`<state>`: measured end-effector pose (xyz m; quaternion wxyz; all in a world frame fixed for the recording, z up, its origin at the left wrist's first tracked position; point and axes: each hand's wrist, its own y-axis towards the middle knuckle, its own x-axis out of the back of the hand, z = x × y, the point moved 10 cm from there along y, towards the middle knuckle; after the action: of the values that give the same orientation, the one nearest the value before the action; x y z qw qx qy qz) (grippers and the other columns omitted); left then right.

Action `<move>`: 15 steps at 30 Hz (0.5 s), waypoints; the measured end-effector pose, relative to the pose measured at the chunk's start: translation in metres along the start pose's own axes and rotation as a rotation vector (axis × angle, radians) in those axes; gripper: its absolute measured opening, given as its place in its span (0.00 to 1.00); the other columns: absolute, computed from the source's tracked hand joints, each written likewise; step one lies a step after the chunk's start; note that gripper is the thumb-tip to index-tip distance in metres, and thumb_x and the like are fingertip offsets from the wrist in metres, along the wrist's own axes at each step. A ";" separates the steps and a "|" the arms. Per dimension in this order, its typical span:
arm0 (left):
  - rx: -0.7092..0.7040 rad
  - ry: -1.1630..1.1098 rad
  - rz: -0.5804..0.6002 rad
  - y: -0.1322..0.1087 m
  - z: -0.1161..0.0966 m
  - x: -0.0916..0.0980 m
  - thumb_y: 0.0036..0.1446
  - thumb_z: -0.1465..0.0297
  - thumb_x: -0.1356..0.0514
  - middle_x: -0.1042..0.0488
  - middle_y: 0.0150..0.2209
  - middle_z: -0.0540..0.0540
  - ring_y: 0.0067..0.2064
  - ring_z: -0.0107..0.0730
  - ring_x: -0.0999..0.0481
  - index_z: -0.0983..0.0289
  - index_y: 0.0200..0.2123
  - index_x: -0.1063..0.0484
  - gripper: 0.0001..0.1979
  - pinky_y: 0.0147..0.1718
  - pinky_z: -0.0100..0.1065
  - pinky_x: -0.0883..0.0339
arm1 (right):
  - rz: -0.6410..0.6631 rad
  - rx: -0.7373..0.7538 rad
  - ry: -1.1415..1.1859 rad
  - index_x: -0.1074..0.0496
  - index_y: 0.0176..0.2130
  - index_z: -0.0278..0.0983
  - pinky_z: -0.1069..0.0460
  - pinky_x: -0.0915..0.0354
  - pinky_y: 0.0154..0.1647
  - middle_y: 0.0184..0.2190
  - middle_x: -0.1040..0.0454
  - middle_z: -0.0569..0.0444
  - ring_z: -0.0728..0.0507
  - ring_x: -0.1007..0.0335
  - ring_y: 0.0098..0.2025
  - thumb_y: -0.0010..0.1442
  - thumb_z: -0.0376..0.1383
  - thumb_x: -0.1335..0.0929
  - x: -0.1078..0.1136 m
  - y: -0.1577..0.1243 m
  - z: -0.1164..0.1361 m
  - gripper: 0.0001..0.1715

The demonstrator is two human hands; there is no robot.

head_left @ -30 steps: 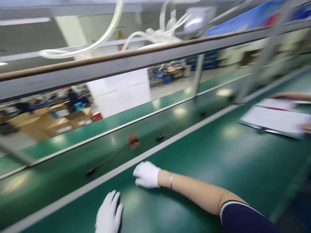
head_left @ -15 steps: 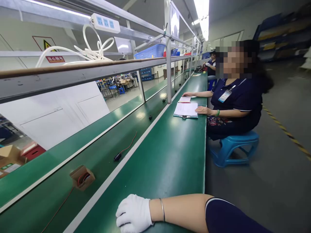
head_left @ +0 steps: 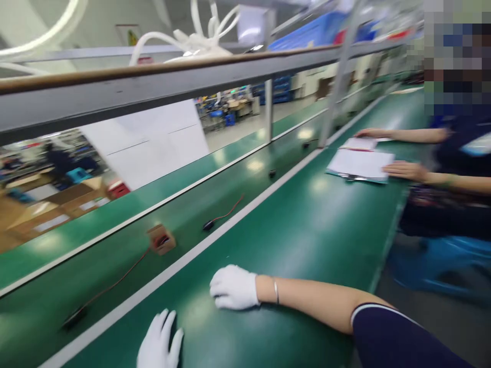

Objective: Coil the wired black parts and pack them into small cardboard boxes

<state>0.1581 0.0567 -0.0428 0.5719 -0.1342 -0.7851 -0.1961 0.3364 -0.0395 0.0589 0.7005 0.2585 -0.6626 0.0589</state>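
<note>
My right hand (head_left: 233, 288), in a white glove, rests palm down on the green bench (head_left: 291, 235). Its fingers are loosely bent and a little apart, with nothing visible in them. A thin bracelet circles the bare wrist. Near the bottom edge, my left hand (head_left: 159, 342), also white-gloved, lies over the bench with fingers spread and holds nothing. Beyond a pale rail, a small open cardboard box (head_left: 161, 240) with dark and red contents sits on the lower green strip. A dark part with a red wire (head_left: 209, 225) lies to its right, and another dark part (head_left: 74, 318) lies nearer.
At the right a co-worker's hands (head_left: 406, 170) rest by a clipboard with papers (head_left: 360, 162). A blue stool (head_left: 452, 266) stands beneath that person. A metal shelf (head_left: 164, 84) carrying white cable (head_left: 203, 48) and a blue basket (head_left: 310, 31) runs above. Cartons (head_left: 57, 214) stand far left.
The view has swung left and down, so the bench and co-worker sit further right. My left hand has come into view at the bottom. My right hand still rests on the bench.
</note>
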 end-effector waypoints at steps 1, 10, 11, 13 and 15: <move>-0.015 0.003 -0.065 -0.005 -0.007 0.011 0.54 0.55 0.51 0.39 0.59 0.45 0.63 0.35 0.41 0.52 0.52 0.34 0.24 0.63 0.46 0.36 | 0.008 -0.064 -0.008 0.28 0.36 0.36 0.52 0.42 0.38 0.36 0.30 0.52 0.46 0.37 0.40 0.60 0.43 0.37 0.009 0.009 -0.017 0.15; 0.040 -0.314 -0.139 -0.021 -0.042 0.039 0.56 0.56 0.53 0.39 0.59 0.49 0.64 0.32 0.42 0.53 0.56 0.39 0.25 0.67 0.47 0.43 | -0.020 -0.491 0.044 0.32 0.49 0.25 0.45 0.44 0.47 0.44 0.33 0.36 0.37 0.38 0.47 0.56 0.35 0.35 0.035 0.106 -0.161 0.22; 0.066 -0.421 -0.124 -0.021 -0.046 0.039 0.56 0.56 0.52 0.40 0.60 0.49 0.64 0.31 0.42 0.52 0.57 0.41 0.26 0.68 0.47 0.46 | 0.011 -0.508 0.081 0.30 0.46 0.26 0.46 0.42 0.43 0.42 0.32 0.37 0.39 0.36 0.43 0.56 0.37 0.34 0.030 0.108 -0.160 0.21; 0.126 -0.697 -0.110 -0.018 -0.057 0.042 0.55 0.55 0.51 0.43 0.61 0.49 0.64 0.29 0.42 0.52 0.60 0.48 0.29 0.69 0.46 0.49 | 0.053 -0.503 0.169 0.30 0.45 0.28 0.50 0.40 0.37 0.40 0.31 0.40 0.43 0.34 0.37 0.58 0.43 0.34 0.021 0.110 -0.141 0.22; 0.191 -1.033 -0.128 -0.012 -0.073 0.049 0.53 0.54 0.49 0.46 0.63 0.52 0.63 0.28 0.41 0.54 0.63 0.55 0.35 0.69 0.43 0.49 | 0.094 -0.432 0.272 0.31 0.44 0.31 0.52 0.39 0.35 0.37 0.29 0.45 0.46 0.33 0.34 0.61 0.48 0.38 0.013 0.108 -0.101 0.24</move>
<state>0.1994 0.0116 0.0212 0.1071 -0.1124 -0.9856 -0.0668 0.3829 0.0949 0.1036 0.8185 0.0615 -0.5710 -0.0172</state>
